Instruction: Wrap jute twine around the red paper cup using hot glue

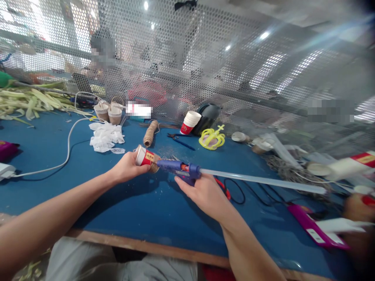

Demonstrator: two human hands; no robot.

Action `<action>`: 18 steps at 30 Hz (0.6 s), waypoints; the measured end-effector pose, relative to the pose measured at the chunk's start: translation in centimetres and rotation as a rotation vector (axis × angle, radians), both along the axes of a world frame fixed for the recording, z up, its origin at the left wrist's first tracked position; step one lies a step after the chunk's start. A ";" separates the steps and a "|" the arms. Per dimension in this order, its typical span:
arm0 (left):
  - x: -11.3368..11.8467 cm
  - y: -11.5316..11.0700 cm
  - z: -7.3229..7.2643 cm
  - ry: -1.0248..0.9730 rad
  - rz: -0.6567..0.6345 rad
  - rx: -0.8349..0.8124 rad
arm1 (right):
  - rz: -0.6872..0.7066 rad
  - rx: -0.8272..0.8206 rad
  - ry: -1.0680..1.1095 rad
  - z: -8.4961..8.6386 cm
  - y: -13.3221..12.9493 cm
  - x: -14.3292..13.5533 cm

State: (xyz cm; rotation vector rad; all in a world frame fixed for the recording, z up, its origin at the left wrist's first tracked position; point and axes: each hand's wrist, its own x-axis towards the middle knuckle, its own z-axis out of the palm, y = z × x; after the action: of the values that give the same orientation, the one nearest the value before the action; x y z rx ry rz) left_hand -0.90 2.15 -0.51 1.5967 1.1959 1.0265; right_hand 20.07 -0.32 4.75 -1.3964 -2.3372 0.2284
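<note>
My left hand is closed round a red and white paper cup, which lies tilted on its side with its bottom end toward the right. Brown twine seems to wrap that end. In my right hand is a blue hot glue gun, gripped by its handle. Its nozzle points left and meets or nearly meets the twine; I cannot tell which. A long translucent glue stick sticks out of the gun's back. Beyond the cup lies a spool of twine.
Across the blue table stand white crumpled gloves, twine-wrapped cups, stacked paper cups, blue-handled pliers and a yellow crown. A purple power strip lies right, near another person's hand. Corn husks fill the far left.
</note>
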 end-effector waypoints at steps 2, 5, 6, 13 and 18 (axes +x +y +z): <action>0.0 -0.1 0.0 0.026 0.005 0.012 | -0.009 0.014 0.000 0.0 0.1 0.0; 0.1 -0.1 0.1 0.055 0.004 0.008 | -0.020 0.014 -0.003 0.0 0.1 0.1; 0.1 -0.1 0.0 0.062 0.003 0.001 | -0.018 0.015 -0.006 0.0 0.1 0.1; 0.0 0.0 0.0 0.041 -0.016 -0.023 | 0.042 0.037 -0.024 0.1 -0.3 0.1; 0.0 -0.1 0.2 0.044 -0.016 -0.015 | 0.045 0.037 -0.057 0.0 -0.3 0.2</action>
State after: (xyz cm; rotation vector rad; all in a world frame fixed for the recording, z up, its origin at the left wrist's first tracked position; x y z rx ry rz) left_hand -0.89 2.07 -0.30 1.6219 1.2158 0.9747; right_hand 20.32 -0.67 4.79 -1.3509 -2.4082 0.1589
